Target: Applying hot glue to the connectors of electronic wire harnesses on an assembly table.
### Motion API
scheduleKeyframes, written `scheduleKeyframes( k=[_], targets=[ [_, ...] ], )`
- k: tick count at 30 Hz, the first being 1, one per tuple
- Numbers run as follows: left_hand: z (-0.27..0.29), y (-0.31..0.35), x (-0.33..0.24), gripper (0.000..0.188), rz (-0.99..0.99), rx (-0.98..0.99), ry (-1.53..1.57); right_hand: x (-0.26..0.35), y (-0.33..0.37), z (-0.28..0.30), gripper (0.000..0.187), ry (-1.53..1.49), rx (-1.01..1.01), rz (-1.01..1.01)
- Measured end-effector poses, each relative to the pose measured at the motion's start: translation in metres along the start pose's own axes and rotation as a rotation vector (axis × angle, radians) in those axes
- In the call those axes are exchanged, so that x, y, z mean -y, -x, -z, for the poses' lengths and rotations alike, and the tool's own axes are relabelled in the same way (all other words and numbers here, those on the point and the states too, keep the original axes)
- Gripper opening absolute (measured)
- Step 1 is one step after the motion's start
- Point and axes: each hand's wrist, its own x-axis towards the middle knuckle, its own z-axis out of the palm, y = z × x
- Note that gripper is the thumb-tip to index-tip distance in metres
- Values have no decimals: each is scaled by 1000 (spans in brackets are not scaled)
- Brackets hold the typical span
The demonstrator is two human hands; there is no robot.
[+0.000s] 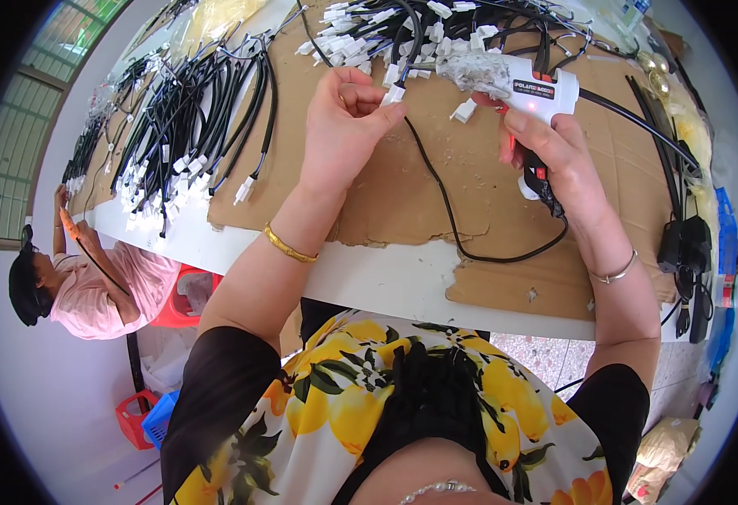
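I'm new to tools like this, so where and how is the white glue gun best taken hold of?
Likely by the handle under its body, coming from the near right side, as the right hand holds it. The white glue gun points its nozzle left, its front is smeared and possibly hot, and a black cord leaves its rear.
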Motion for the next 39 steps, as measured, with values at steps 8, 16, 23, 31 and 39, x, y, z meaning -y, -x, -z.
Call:
scheduleKeyframes(
  k=[8,16,23,31,39],
  targets=[
    [1,-1,5,40,-64,-52,-170,-3,2,-1,35,-18,-6,14],
    [-1,1,-1,40,-104,-150,-294,14,7,0,34,-90,-2,105],
    [3,5,-15,40,-268,-371,-447,15,7,-2,53,-43,-65,207],
    [51,-31,-95,34,-415,-576,-434,4,-1,3,49,-304,-4,260],
    [125,-53,-161,33,-591,-600,-305,11,1,-2,49,-211,-18,240]
  ],
)
